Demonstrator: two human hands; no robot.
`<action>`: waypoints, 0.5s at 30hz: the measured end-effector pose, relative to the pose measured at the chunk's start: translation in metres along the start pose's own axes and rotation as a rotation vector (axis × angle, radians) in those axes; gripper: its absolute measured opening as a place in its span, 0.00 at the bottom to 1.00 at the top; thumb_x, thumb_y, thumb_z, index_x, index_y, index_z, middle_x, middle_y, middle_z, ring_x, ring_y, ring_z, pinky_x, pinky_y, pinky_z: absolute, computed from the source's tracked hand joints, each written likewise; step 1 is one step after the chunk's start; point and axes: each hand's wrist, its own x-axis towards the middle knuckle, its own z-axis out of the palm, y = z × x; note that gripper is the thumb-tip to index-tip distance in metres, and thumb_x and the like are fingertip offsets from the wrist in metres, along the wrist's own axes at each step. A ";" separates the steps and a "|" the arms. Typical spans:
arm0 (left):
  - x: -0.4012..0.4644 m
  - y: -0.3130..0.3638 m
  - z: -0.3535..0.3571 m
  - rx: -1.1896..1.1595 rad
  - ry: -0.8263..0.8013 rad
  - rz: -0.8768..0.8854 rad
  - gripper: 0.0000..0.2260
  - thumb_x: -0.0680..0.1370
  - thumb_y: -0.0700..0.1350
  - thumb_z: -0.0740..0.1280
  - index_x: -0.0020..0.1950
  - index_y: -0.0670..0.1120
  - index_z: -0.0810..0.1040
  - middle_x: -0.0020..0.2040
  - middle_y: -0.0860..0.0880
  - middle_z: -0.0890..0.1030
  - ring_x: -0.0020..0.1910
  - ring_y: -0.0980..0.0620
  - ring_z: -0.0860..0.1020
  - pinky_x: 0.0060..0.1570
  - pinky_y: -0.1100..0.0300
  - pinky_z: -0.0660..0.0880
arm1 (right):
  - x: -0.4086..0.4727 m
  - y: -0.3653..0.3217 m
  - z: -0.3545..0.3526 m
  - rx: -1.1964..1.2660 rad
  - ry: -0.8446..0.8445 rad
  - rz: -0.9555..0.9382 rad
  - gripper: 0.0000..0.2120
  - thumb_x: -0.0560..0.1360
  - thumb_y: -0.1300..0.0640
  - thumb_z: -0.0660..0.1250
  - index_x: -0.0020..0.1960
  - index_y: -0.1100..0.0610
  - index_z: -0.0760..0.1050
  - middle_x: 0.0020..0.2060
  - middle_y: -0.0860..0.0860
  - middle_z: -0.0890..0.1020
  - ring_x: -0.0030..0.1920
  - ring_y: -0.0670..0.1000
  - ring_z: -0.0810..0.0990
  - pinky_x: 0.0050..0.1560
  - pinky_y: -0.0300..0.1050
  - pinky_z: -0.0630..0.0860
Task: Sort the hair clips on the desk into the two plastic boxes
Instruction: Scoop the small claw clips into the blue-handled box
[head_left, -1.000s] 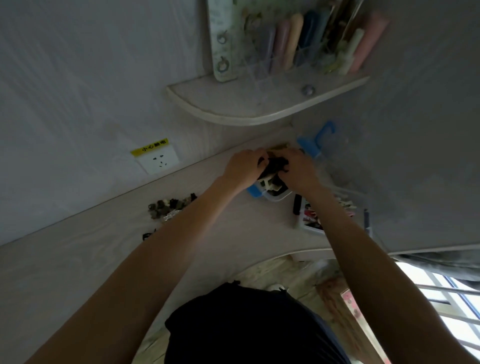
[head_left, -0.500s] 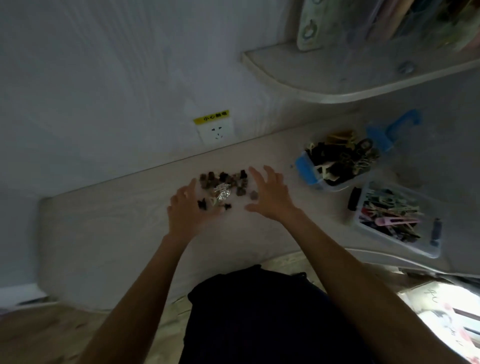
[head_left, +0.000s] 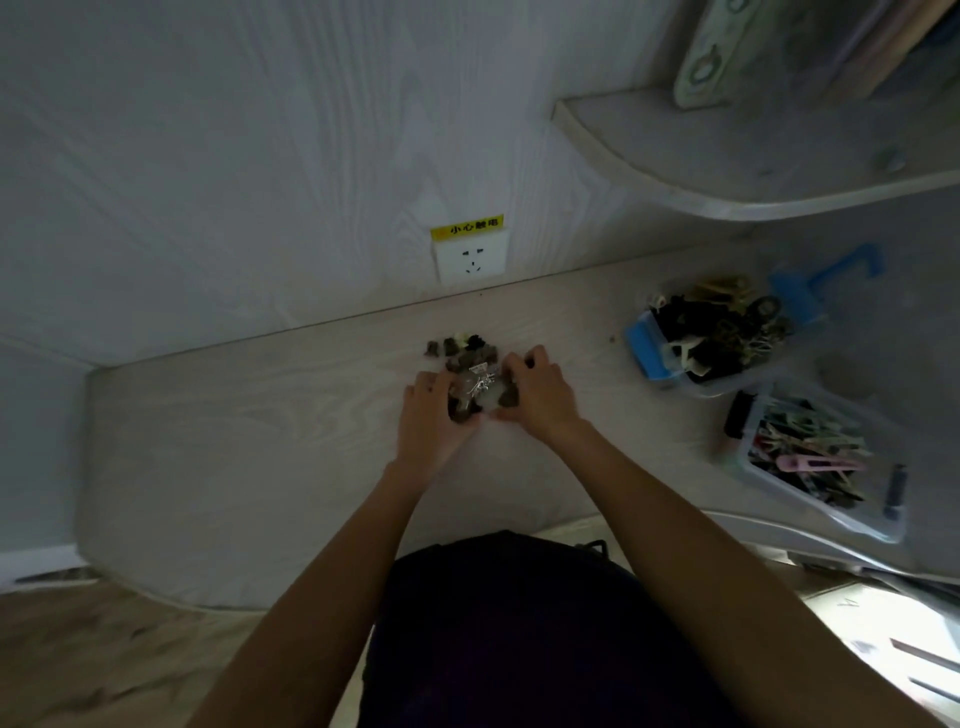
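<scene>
A pile of small dark hair clips (head_left: 470, 364) with a shiny silver one on top lies on the pale desk below the wall socket. My left hand (head_left: 428, 415) cups the pile from the left and my right hand (head_left: 537, 397) cups it from the right, fingers curled around the clips between them. A few clips sit loose just behind the hands. At the right stands a clear box with blue clasps (head_left: 647, 358) heaped with dark claw clips. Nearer me is a second clear box (head_left: 826, 514) holding long coloured flat clips.
A white wall socket (head_left: 470, 260) with a yellow label is on the wall behind the pile. A curved shelf (head_left: 727, 176) juts out at the upper right, above the boxes. The desk's front edge curves around my body.
Both hands left the blue-clasped box, crossed left to the pile, and have now closed in around the clips from both sides. The camera view has swung left.
</scene>
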 end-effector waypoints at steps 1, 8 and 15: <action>0.000 -0.002 -0.002 -0.016 0.000 0.007 0.24 0.68 0.49 0.74 0.60 0.44 0.73 0.59 0.42 0.72 0.57 0.42 0.71 0.54 0.57 0.67 | -0.002 0.000 0.002 0.001 0.016 0.010 0.28 0.67 0.49 0.75 0.61 0.55 0.67 0.62 0.58 0.64 0.57 0.61 0.69 0.51 0.54 0.76; 0.000 -0.006 -0.015 0.038 -0.048 0.084 0.16 0.70 0.44 0.71 0.57 0.45 0.76 0.58 0.44 0.73 0.51 0.44 0.78 0.51 0.56 0.72 | -0.012 0.005 0.011 0.121 0.131 -0.017 0.14 0.72 0.55 0.69 0.55 0.57 0.73 0.57 0.58 0.69 0.52 0.60 0.74 0.51 0.50 0.73; -0.003 0.010 -0.009 0.083 -0.130 0.032 0.25 0.67 0.50 0.75 0.59 0.43 0.72 0.60 0.42 0.68 0.51 0.44 0.75 0.52 0.54 0.72 | -0.014 0.006 0.013 0.149 0.140 -0.005 0.14 0.70 0.55 0.70 0.54 0.57 0.73 0.56 0.58 0.70 0.51 0.60 0.74 0.51 0.51 0.75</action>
